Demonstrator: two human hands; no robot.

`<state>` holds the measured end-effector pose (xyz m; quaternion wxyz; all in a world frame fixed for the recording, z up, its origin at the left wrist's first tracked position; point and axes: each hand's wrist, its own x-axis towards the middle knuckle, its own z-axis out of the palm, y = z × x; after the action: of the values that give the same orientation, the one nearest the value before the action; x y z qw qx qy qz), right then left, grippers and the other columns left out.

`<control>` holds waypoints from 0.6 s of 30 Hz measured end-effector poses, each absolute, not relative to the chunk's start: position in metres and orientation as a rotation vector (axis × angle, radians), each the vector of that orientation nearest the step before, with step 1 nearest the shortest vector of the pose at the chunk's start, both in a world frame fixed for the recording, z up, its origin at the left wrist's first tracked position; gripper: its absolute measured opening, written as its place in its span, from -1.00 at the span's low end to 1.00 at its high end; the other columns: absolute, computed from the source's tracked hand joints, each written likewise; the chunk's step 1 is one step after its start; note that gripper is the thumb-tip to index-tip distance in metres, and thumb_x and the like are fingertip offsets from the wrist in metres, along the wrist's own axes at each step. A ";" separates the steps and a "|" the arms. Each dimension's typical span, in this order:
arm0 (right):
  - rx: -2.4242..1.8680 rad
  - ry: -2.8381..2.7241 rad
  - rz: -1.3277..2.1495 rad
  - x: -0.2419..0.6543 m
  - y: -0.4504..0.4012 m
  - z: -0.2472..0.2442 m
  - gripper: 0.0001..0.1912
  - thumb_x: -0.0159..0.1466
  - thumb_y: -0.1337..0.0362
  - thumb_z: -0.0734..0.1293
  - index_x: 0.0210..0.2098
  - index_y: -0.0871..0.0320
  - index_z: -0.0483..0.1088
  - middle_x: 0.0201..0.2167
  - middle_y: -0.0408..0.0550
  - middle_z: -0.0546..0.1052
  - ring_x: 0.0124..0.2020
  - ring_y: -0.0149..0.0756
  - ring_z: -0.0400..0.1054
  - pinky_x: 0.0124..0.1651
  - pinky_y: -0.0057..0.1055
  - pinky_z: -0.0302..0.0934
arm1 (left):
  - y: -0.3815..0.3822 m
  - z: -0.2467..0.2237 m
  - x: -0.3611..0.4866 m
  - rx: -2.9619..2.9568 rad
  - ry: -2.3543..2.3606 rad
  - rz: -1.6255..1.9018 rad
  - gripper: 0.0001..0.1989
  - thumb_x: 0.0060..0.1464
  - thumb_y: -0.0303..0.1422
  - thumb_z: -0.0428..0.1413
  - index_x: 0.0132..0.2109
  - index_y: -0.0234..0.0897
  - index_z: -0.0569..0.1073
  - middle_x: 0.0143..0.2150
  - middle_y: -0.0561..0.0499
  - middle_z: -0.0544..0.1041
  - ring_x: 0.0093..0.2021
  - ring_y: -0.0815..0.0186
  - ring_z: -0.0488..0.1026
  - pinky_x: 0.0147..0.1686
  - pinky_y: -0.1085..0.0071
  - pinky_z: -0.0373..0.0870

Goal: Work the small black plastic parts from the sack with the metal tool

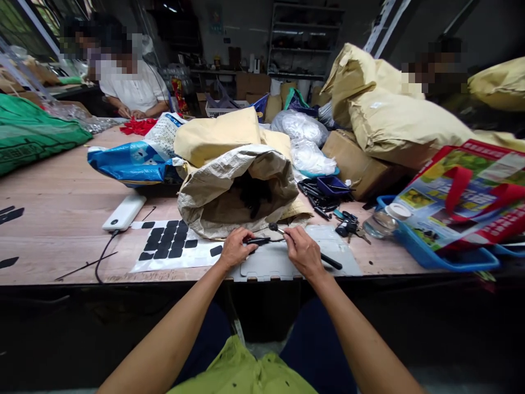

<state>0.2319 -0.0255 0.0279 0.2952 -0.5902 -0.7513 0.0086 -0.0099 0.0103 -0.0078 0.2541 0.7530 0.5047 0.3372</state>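
My left hand (237,249) is closed in a pinch on a slim black piece (259,241), whose kind I cannot make out. In my right hand (303,250) is a tool with a thin metal shaft and a black handle (331,261) that sticks out below the palm. A small dark round piece (273,226) is at the shaft's far end, close to the slim black piece. Both hands are above a grey board (262,265) at the table's front edge. Just beyond them lies a woven sack (200,200), its mouth facing me, with dark pieces (252,191) inside.
Left of my hands are a sheet of black stickers (164,241) and a cabled white power bank (124,213). To the right lie black parts (318,200), keys (361,232), a clear jar (379,221) and a blue basket (451,260). Co-workers sit across the table (53,191).
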 end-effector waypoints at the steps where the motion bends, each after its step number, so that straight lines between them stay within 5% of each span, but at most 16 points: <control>1: -1.546 -2.008 0.067 0.224 -0.030 0.031 -0.71 0.46 0.22 0.15 0.05 0.02 0.45 -0.13 -0.07 0.52 -0.12 -0.30 0.40 -0.09 -0.44 0.21 | 0.010 -0.008 -0.010 2.033 1.372 0.918 -0.85 0.02 -0.42 0.29 -0.21 -0.23 0.54 -0.26 0.03 0.51 -0.18 0.25 0.41 -0.18 0.36 0.30; 18: -1.597 -1.992 -0.025 0.196 -0.044 0.038 -0.62 0.46 0.24 0.17 0.16 -0.11 0.47 -0.27 -0.08 0.52 -0.27 -0.33 0.40 -0.31 -0.46 0.13 | 0.009 -0.004 -0.006 2.003 1.406 0.928 -0.87 0.00 -0.45 0.27 -0.24 -0.23 0.55 -0.29 0.04 0.49 -0.24 0.28 0.38 -0.22 0.37 0.28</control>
<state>0.1956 -0.0444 0.0378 0.2901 -0.5986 -0.7466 -0.0093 -0.0064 0.0086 -0.0040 0.2592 0.7390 0.5190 0.3425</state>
